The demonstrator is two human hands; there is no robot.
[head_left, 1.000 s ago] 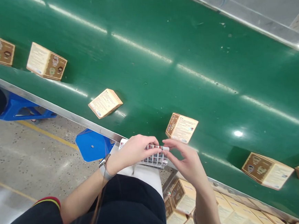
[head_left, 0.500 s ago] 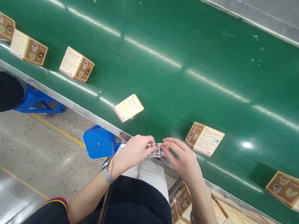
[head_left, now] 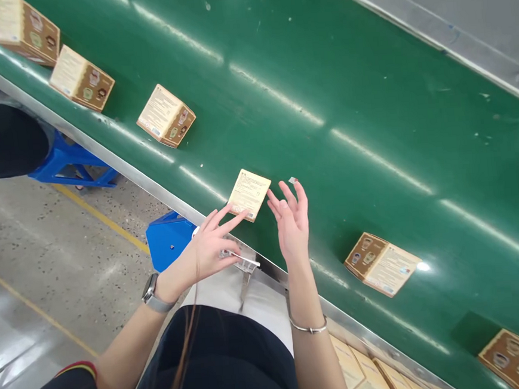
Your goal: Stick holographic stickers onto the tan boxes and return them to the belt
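My left hand [head_left: 213,243] has its first fingers stretched onto the near edge of a cream printed box [head_left: 251,190]. Its thumb and lower fingers pinch a sheet of small stickers [head_left: 247,264], which hangs over the belt's metal edge. My right hand [head_left: 292,222] is raised just right of that box, palm turned in and fingers bent. A small clear sticker with a reddish mark [head_left: 293,180] clings to the tip of its index finger.
On the green conveyor belt [head_left: 370,120] stand more brown and cream boxes, one box [head_left: 167,116] to the left and another [head_left: 382,263] to the right. Packed boxes [head_left: 367,369] sit below the belt's edge. A blue stool [head_left: 168,240] and another person's dark-clothed limb [head_left: 6,142] are at left.
My hands have parted from the sticker sheet. The right has risen over the belt with a sticker on a fingertip; the left, keeping the sheet, reaches the box. The boxes have shifted right in view.
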